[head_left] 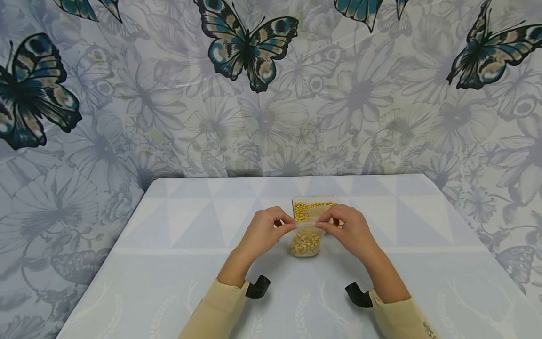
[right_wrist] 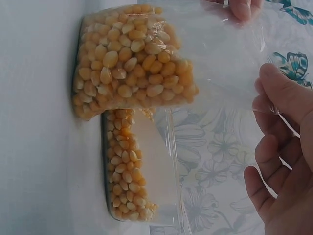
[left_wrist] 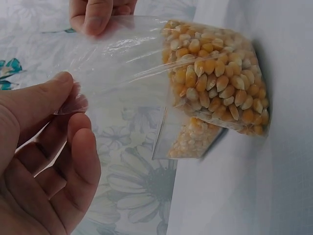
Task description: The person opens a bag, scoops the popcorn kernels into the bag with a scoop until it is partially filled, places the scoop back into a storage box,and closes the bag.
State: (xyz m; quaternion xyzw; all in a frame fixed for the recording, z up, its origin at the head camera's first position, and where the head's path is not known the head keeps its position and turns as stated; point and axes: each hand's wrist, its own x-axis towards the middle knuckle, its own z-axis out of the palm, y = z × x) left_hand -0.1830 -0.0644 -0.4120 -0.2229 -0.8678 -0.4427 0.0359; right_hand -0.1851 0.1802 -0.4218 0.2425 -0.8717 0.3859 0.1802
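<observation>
A clear plastic bag (head_left: 306, 242) filled low with yellow corn kernels (left_wrist: 215, 78) stands upright on the table. My left hand (head_left: 268, 230) pinches one top corner of the bag between thumb and forefinger. At the opposite top corner my right hand (head_left: 345, 228) pinches the film the same way, so the bag's upper part is stretched between them. Behind the bag sits a clear rectangular container (right_wrist: 171, 196) with more corn kernels inside, heaped unevenly with a pale bare area showing. In the head view the right hand hides part of that container.
The table (head_left: 190, 273) has a pale cloth with triangle and leaf patterns. Dark curved pieces (head_left: 258, 287) stick out at both sleeve cuffs. A wall covering (head_left: 271, 117) with flowers and butterflies rises behind the table's far edge.
</observation>
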